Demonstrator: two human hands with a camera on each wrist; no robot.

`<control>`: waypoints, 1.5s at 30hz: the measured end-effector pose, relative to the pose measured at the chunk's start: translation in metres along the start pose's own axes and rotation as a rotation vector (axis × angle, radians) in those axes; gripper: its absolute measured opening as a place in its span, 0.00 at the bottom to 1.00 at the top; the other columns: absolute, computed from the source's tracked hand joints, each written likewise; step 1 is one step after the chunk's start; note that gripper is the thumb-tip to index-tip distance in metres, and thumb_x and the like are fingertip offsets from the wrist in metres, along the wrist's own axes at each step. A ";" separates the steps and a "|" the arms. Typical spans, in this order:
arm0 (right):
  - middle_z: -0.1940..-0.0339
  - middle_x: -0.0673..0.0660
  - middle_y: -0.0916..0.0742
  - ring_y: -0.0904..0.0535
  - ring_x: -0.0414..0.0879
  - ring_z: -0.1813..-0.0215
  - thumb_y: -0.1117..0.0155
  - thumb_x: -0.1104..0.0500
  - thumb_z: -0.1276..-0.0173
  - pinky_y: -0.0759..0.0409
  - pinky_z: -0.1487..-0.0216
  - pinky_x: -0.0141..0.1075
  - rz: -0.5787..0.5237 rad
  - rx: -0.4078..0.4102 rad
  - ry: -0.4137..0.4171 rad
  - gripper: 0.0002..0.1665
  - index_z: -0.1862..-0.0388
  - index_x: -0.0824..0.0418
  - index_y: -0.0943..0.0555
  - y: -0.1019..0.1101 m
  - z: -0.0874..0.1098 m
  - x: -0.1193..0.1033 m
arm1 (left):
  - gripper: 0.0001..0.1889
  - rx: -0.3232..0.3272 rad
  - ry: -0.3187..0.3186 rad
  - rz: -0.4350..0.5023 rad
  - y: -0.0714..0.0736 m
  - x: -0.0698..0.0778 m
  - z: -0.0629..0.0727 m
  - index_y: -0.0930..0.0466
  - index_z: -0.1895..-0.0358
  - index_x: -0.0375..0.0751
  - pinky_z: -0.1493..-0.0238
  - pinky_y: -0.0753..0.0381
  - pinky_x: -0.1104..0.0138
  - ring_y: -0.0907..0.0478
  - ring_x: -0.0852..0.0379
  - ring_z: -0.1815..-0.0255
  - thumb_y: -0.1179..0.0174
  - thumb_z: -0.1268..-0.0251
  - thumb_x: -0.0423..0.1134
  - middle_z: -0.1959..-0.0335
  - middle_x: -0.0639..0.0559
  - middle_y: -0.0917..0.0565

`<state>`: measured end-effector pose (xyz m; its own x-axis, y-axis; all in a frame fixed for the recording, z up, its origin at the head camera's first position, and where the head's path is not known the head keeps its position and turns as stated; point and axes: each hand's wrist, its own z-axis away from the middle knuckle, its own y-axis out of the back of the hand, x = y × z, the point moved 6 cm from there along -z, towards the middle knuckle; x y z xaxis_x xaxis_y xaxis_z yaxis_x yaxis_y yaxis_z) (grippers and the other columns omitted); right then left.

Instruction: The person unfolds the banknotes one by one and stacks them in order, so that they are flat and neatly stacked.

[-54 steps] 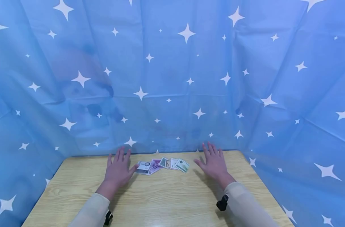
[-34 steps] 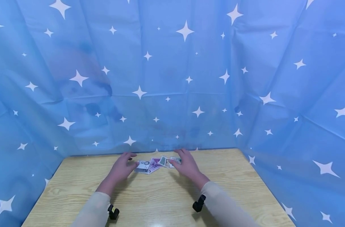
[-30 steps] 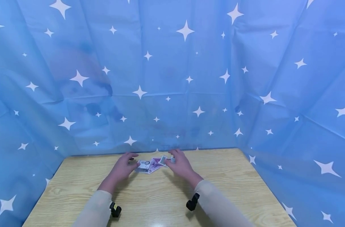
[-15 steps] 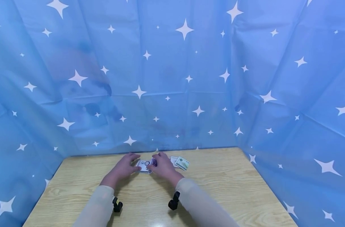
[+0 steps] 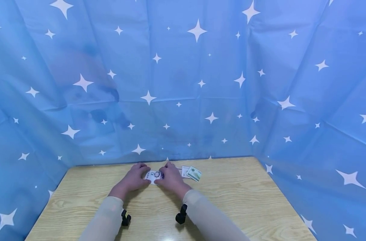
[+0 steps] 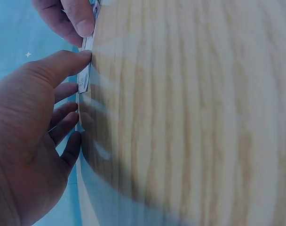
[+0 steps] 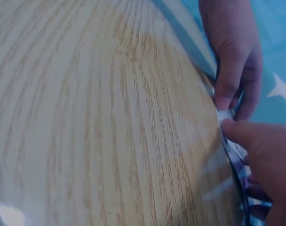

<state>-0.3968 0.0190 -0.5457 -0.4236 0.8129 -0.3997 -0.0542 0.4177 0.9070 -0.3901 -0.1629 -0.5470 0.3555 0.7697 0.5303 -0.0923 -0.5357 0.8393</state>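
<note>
In the head view, a whitish banknote [image 5: 153, 175] lies near the table's far edge, between my hands. My left hand [image 5: 133, 177] grips its left end, thumb on the near side and fingers on the far side. From the other end, my right hand [image 5: 172, 179] holds it the same way and covers the purple notes seen there earlier. The left wrist view shows the banknote's end [image 6: 83, 79] jutting past my left thumb [image 6: 70, 63]. In the right wrist view both thumbs meet the note's near edge. A green banknote [image 5: 194, 174] overlaps a pale one [image 5: 184, 171] just right of my right hand.
A light wood-grain table [image 5: 159, 214] fills the lower part of the head view. Behind it and at both sides hangs a blue curtain [image 5: 183, 83] with white stars, close against the table's far edge. Black wrist cameras [image 5: 181, 216] sit on both sleeves.
My right hand has swept left across the row of banknotes, bringing some of them towards the left end. My left hand has closed in slightly. The green and pale notes stay at the right.
</note>
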 end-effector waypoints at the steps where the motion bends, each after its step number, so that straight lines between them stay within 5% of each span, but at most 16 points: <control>1: 0.47 0.50 0.20 0.25 0.44 0.49 0.18 0.38 0.31 0.20 0.48 0.39 -0.006 0.001 0.002 0.33 0.35 0.56 0.11 0.000 0.000 0.000 | 0.34 0.000 0.006 0.002 0.000 0.000 0.000 0.19 0.28 0.33 0.24 0.29 0.37 0.30 0.31 0.25 0.22 0.35 0.44 0.27 0.33 0.24; 16: 0.46 0.50 0.18 0.22 0.46 0.44 0.12 0.47 0.35 0.19 0.41 0.42 -0.114 0.048 -0.014 0.32 0.37 0.56 0.14 -0.005 -0.001 0.001 | 0.30 0.055 -0.004 0.053 0.001 0.001 0.001 0.17 0.36 0.34 0.28 0.24 0.38 0.25 0.33 0.31 0.19 0.40 0.40 0.35 0.36 0.20; 27: 0.56 0.49 0.13 0.18 0.43 0.56 0.20 0.60 0.27 0.17 0.53 0.40 -0.251 0.064 -0.014 0.20 0.42 0.55 0.19 -0.006 0.000 -0.002 | 0.20 0.093 0.068 0.173 0.000 -0.004 -0.001 0.18 0.40 0.40 0.52 0.17 0.57 0.20 0.57 0.58 0.24 0.31 0.28 0.57 0.53 0.17; 33: 0.61 0.46 0.14 0.19 0.38 0.60 0.28 0.64 0.21 0.17 0.58 0.36 -0.425 0.104 -0.035 0.10 0.46 0.54 0.16 0.007 0.008 -0.001 | 0.14 0.144 0.087 0.300 0.004 0.001 0.006 0.17 0.41 0.42 0.52 0.15 0.60 0.17 0.56 0.56 0.31 0.24 0.27 0.53 0.51 0.16; 45: 0.60 0.48 0.13 0.18 0.43 0.59 0.28 0.64 0.21 0.18 0.59 0.35 -0.690 0.098 -0.036 0.11 0.45 0.52 0.12 0.038 0.032 0.009 | 0.14 0.186 0.072 0.613 0.005 0.030 0.022 0.17 0.42 0.39 0.59 0.16 0.65 0.18 0.53 0.58 0.31 0.26 0.25 0.54 0.45 0.16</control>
<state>-0.3736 0.0553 -0.5194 -0.2914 0.3612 -0.8858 -0.2170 0.8769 0.4290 -0.3593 -0.1505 -0.5294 0.2258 0.3230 0.9191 -0.0934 -0.9319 0.3505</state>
